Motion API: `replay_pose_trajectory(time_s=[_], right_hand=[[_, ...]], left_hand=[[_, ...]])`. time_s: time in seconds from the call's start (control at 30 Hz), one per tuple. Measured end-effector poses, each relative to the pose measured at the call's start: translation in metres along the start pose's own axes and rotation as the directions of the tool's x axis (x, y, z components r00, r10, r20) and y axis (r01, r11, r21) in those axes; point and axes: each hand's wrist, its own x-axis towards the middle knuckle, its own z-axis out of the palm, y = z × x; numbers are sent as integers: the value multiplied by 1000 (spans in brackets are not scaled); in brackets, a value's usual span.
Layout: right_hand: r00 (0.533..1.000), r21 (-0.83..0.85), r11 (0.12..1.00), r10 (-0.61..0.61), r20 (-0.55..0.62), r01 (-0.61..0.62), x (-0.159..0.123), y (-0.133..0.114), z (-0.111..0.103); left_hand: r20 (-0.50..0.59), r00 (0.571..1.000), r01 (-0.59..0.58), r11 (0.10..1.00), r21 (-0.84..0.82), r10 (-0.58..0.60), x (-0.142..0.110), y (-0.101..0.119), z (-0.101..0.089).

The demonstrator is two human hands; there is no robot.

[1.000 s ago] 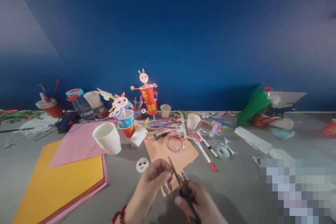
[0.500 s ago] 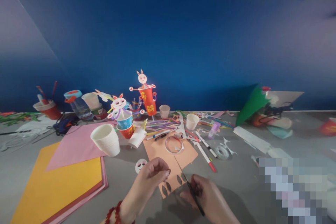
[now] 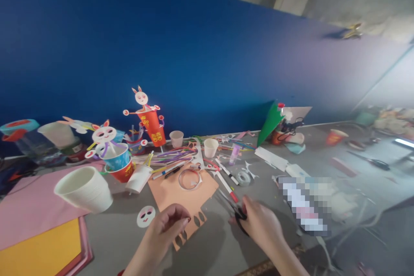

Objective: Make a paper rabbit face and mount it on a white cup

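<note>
In the head view, my left hand [image 3: 163,233] is over the lower left of an orange paper sheet [image 3: 194,196]. Its thumb and forefinger are pinched together at a tiny dark reddish bit, too small to name. My right hand [image 3: 260,224] holds black-handled scissors [image 3: 239,214] right of the sheet, low at the table, blades pointing up and left. Leaf-shaped holes line the sheet's near edge. A white paper face [image 3: 146,216] with pink eye patches lies just left of my left hand. On the sheet's far part rests a clear ring [image 3: 189,179], perhaps tape.
A stack of white paper cups [image 3: 84,189] stands at left beside pink [image 3: 39,198] and yellow paper [image 3: 42,241]. Rabbit figures on cups [image 3: 152,125] stand behind. Markers [image 3: 226,185], a tape roll [image 3: 243,177] and a glue stick [image 3: 235,154] lie beyond the sheet. A pixelated phone-like shape [image 3: 304,207] is at right.
My right hand has drawn the scissors away to the right, off the sheet and lower. My left hand keeps its pinch. The view has turned to the right.
</note>
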Motion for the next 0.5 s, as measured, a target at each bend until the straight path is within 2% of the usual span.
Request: replay_pose_trajectory(time_s=[0.13,0.27,0.37,0.4,0.43,0.47,0.5], right_hand=[[997,-5,998,-62,35,62,12,4,-9],[983,161,983,-116,144,93,20,13,-13],[923,433,889,-282,261,149,26,32,-18],[891,499,852,-341,300,158,29,42,-21],[878,517,842,-356,321,153,33,55,-25],[930,446,883,-275,245,143,39,68,-29],[982,283,952,-151,109,115,45,83,-34]], left_hand=[[24,1000,11,1000,1,-11,0,-4,-1],[4,1000,-8,1000,-16,8,-1,-4,-2],[33,999,2,1000,-16,-2,-2,-3,-5],[49,999,10,1000,-10,-9,-2,-2,-5],[58,998,14,1000,-5,-14,-3,-2,-6],[57,998,14,1000,-1,-14,-4,-1,-6],[46,999,13,1000,-3,-13,-4,-1,-6]])
